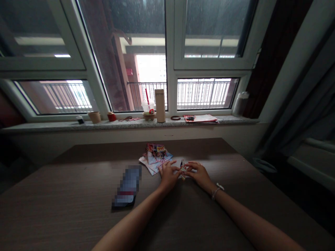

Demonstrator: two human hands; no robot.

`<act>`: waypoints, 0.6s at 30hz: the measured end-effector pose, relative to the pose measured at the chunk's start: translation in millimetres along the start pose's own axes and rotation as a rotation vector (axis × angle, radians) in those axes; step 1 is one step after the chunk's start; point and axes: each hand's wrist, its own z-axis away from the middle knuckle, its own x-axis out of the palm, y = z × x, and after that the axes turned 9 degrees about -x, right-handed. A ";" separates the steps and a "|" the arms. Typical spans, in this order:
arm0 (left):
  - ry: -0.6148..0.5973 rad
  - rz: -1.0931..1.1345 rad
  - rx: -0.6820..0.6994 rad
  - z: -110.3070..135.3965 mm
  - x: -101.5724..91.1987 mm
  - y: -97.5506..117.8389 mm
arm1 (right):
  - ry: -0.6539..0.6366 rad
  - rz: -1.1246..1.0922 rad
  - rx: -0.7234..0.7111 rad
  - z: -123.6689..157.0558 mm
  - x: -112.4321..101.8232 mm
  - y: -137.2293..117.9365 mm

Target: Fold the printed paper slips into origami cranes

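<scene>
"Head view?"
"My left hand (169,175) and right hand (201,175) pinch folded paper (183,169) over the table (78,177), fingers (193,164) nearly closed."
"Containers?"
"On the sill (125,125), a red straw (147,96) stands in the clear cup (145,106); beside it, the capped flask (159,106) hides its contents."

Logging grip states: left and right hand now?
Left hand: closed, pinching the small folded paper.
Right hand: closed, pinching the same paper from its other side.
</scene>
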 end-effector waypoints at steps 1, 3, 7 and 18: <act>0.002 -0.001 -0.001 0.3 -0.6 0.5 | 0.002 -0.004 -0.003 0.0 -0.4 -0.4; 0.013 0.004 0.005 1.0 -1.6 1.2 | 0.007 -0.008 -0.008 0.0 -0.7 -0.7; 0.011 0.009 0.014 1.3 -2.0 1.4 | -0.006 -0.004 -0.010 0.3 -0.6 -0.9; 0.011 0.015 0.033 1.0 -1.3 0.7 | -0.007 0.008 -0.006 -0.3 -2.3 -6.5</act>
